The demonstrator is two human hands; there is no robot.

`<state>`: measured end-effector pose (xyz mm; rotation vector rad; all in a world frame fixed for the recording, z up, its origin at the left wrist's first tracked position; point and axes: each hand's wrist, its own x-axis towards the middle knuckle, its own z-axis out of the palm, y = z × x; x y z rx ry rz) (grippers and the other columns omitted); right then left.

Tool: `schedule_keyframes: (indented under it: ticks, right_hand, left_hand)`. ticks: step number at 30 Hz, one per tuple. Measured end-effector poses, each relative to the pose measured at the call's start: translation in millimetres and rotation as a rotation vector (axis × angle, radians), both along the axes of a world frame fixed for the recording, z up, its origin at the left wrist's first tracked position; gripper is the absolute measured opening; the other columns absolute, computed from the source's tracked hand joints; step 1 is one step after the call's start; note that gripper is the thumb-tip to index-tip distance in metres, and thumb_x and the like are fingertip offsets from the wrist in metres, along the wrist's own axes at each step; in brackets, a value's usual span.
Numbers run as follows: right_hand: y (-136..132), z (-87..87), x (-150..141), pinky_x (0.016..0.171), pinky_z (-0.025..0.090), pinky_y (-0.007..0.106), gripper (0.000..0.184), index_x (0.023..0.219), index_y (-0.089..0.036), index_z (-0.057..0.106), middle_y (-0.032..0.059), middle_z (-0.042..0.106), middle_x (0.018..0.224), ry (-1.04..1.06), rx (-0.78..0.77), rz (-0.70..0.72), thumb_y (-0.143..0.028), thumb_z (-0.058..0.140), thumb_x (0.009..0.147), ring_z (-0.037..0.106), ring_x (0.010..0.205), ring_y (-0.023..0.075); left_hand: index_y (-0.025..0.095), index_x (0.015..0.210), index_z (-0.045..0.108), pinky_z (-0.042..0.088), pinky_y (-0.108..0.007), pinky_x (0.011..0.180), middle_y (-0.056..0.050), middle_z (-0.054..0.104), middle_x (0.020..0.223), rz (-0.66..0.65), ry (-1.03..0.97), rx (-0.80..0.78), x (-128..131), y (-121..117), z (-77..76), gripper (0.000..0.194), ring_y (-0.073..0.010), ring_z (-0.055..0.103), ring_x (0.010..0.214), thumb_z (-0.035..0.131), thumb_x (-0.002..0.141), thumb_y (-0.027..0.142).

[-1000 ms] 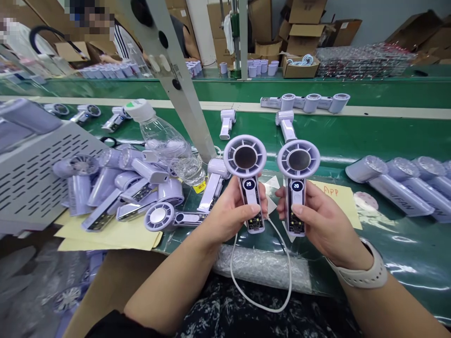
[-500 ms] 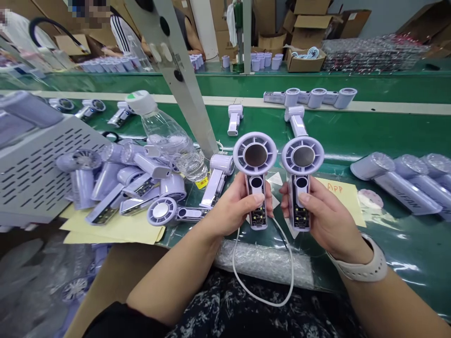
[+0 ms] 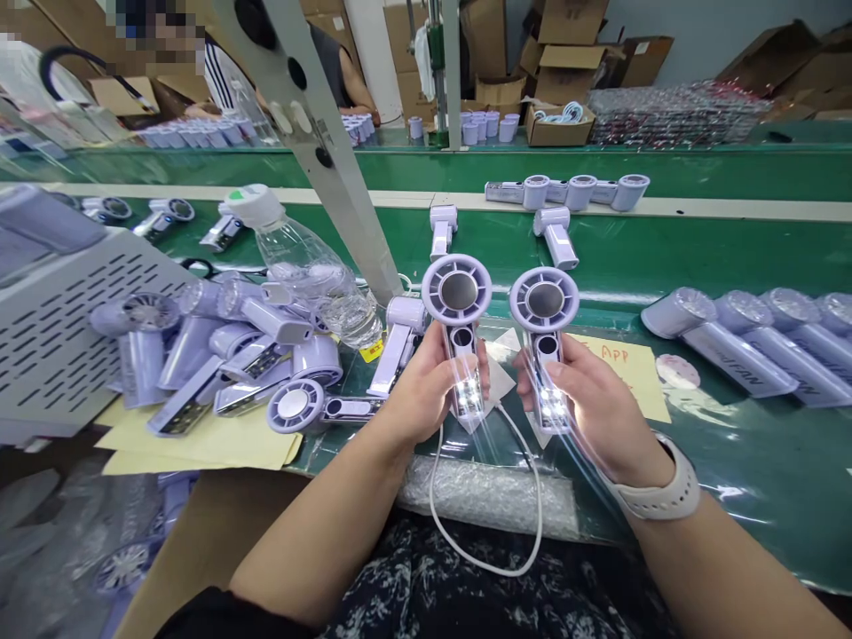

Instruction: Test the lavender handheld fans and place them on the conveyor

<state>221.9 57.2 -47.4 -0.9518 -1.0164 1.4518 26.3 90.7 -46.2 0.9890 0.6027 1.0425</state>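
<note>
My left hand (image 3: 426, 382) is closed around the handle of a lavender handheld fan (image 3: 458, 291), its thumb lying across the handle front. A second, matching handheld fan (image 3: 544, 300) is upright in my right hand (image 3: 595, 390), with the thumb on its handle as well. Bright white lights shine low on both handles, where circuit boards are exposed. Both round heads face me, each with a grey disc in the middle. A white cable (image 3: 432, 497) loops down below my hands; where its ends go is hidden.
A pile of fans (image 3: 232, 337) lies left, beside a slotted grey box (image 3: 113, 311). A clear bottle (image 3: 299, 253) leans near a metal post (image 3: 333, 169). More fans (image 3: 738, 346) lie in a row at right, near a yellow note (image 3: 632, 373). Bubble wrap (image 3: 493, 497) lies at the table edge.
The lights on both handles have come on. The fan heads tilt slightly left at the top, and the whole view has shifted a little. Both hands keep their hold.
</note>
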Motion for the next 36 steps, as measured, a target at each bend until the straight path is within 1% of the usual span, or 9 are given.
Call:
schedule_keyframes:
  ticks: [7,11,14,16,19,25,29,33,36]
  right_hand:
    - [-3,8.5,1,0.057,0.056,0.03,0.018,0.098,-0.023,0.071,0.0046,0.07,0.091,0.019,0.025,0.004,-0.038,0.076,0.089,0.063,0.068,0.017]
    - [-2,8.6,3,0.05,0.053,0.027,0.025,0.092,-0.021,0.071,0.0048,0.071,0.087,0.083,-0.023,-0.028,-0.044,0.077,0.087,0.063,0.062,0.0155]
    - [0,5.2,4,0.048,0.054,0.03,0.045,0.09,-0.02,0.072,0.0061,0.072,0.082,0.167,-0.057,0.057,-0.064,0.063,0.095,0.061,0.054,0.0155]
    - [1,3.2,4,0.06,0.061,0.034,0.053,0.091,-0.022,0.075,0.0069,0.074,0.083,0.192,-0.06,0.058,-0.069,0.053,0.099,0.067,0.062,0.0189]
    - [-1,4.1,1,0.076,0.066,0.041,0.047,0.098,-0.026,0.078,0.0066,0.079,0.091,0.196,-0.051,0.006,-0.067,0.055,0.1,0.075,0.079,0.0244]
    - [-8,9.1,-1,0.074,0.068,0.046,0.038,0.106,-0.031,0.079,0.0061,0.082,0.104,0.2,-0.036,0.046,-0.064,0.066,0.095,0.079,0.086,0.0286]
    - [-4,7.7,1,0.082,0.066,0.051,0.032,0.104,-0.029,0.075,0.007,0.08,0.103,0.137,-0.048,0.016,-0.056,0.058,0.1,0.076,0.094,0.0309]
    - [-2,10.2,-1,0.078,0.063,0.046,0.035,0.091,-0.027,0.072,0.008,0.072,0.089,0.135,-0.081,0.035,-0.054,0.05,0.097,0.069,0.084,0.0283]
    - [-2,12.6,-3,0.071,0.06,0.04,0.039,0.079,-0.025,0.069,0.007,0.066,0.08,0.174,-0.108,0.039,-0.051,0.047,0.097,0.062,0.072,0.0238]
  left_hand:
    - [0.021,0.109,0.054,0.059,-0.03,0.061,-0.001,0.067,0.096,-0.028,0.032,0.107,-3,2,-6.1,0.042,-0.0166,0.072,0.071,0.082,0.085,0.04]
    - [0.023,0.114,0.047,0.063,-0.034,0.065,-0.005,0.073,0.103,0.007,0.083,0.059,-1,0,-6.2,0.056,-0.0203,0.076,0.072,0.087,0.081,0.043]
    - [0.024,0.111,0.044,0.055,-0.028,0.048,-0.003,0.077,0.092,0.019,0.049,-0.001,4,-5,-3.6,0.054,-0.0168,0.071,0.055,0.074,0.088,0.063]
    - [0.025,0.106,0.044,0.052,-0.027,0.044,-0.002,0.078,0.089,0.026,0.007,-0.035,7,-9,-2.4,0.048,-0.0168,0.069,0.053,0.062,0.093,0.068]
    - [0.026,0.105,0.043,0.057,-0.031,0.051,-0.003,0.08,0.097,0.007,-0.041,-0.047,8,-13,-3.2,0.043,-0.0191,0.073,0.062,0.066,0.092,0.059]
    - [0.029,0.116,0.045,0.063,-0.04,0.069,-0.003,0.078,0.1,0.026,-0.068,0.075,5,-19,-2.6,0.044,-0.0245,0.079,0.075,0.072,0.092,0.055]
    - [0.024,0.121,0.055,0.061,-0.038,0.081,-0.005,0.075,0.099,0.004,-0.079,-0.009,2,-15,3.4,0.056,-0.0231,0.076,0.085,0.086,0.081,0.047]
    - [0.016,0.11,0.065,0.054,-0.028,0.071,-0.001,0.066,0.087,-0.08,-0.059,-0.119,-1,-9,2.0,0.061,-0.0154,0.067,0.075,0.098,0.065,0.039]
    - [0.015,0.11,0.066,0.054,-0.026,0.073,-0.002,0.066,0.09,-0.072,-0.068,-0.112,0,-8,-1.5,0.06,-0.0137,0.065,0.078,0.098,0.067,0.043]
